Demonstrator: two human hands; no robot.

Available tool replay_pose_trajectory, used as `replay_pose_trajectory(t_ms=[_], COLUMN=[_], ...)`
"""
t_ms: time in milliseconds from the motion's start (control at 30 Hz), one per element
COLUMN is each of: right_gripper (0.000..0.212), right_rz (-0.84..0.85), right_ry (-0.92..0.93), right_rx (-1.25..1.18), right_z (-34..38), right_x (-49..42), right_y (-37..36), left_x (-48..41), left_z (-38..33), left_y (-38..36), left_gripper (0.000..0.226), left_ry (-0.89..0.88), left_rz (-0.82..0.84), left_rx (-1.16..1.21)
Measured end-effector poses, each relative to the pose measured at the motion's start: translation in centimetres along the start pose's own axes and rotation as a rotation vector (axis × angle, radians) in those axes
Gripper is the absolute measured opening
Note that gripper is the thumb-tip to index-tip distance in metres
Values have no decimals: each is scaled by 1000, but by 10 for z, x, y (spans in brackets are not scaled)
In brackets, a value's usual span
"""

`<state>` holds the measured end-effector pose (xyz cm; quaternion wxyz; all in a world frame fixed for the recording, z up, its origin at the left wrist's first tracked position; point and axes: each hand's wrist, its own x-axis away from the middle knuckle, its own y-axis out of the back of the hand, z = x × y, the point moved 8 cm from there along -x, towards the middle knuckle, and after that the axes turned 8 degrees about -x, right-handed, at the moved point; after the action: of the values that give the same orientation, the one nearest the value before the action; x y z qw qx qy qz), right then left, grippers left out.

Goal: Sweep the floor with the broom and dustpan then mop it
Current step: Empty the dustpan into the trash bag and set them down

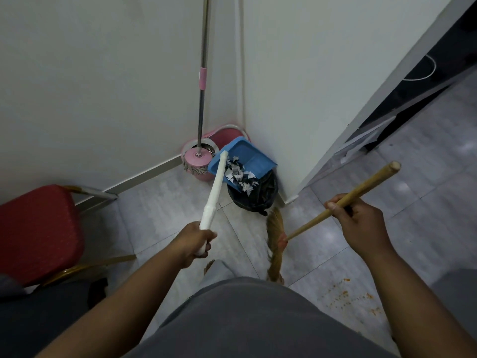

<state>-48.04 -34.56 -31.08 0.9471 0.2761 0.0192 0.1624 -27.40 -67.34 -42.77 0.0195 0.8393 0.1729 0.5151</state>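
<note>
Over the black bin bag (254, 195) at the wall corner, blue dustpan (244, 157) tilted, paper scraps (241, 177) sliding out. Left hand (192, 244) wrapped tight round its white handle (214, 195); right hand (361, 223) closed on broom (340, 202) stick. Mop (200, 112) stands in pink bucket (198, 161).

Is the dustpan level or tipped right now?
Tipped: the blue dustpan slants over the black bag, paper scraps sliding off its lip.

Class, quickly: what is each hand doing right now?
Left hand: closed around the white dustpan handle.
Right hand: closed around the wooden broom handle.
</note>
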Motion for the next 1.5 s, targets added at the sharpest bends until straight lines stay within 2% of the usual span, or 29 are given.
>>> replay_pose_trajectory(t_ms=[233,633,1067,1200,1300,1400,1500], right_gripper=[4,4,5,5,4,4,4], right_rz=[12,7,14,11,14,19,17], right_ry=[9,44,50,53,42,41,53], right_rx=[-4,-3,3,9,-4,-8,-1], right_z=[4,7,9,9,9,10,16], right_x=[-4,-6,-3,-3,-3,-2,-1], right_y=[-4,-6,-8,-8,-9,-12,-15], left_x=[0,3,20,34,53,78,100], left_z=[17,7,7,1,-19,-51,-85], left_y=[14,26,40,46,46,42,44], left_gripper=[40,56,58,54,52,59,47], left_ry=[-101,-261,-327,-306,-315,-358,-423], left_rz=[43,-63,-107,-61,-10,44,119], left_rx=[-224,-570,-593,-473,-253,15,232])
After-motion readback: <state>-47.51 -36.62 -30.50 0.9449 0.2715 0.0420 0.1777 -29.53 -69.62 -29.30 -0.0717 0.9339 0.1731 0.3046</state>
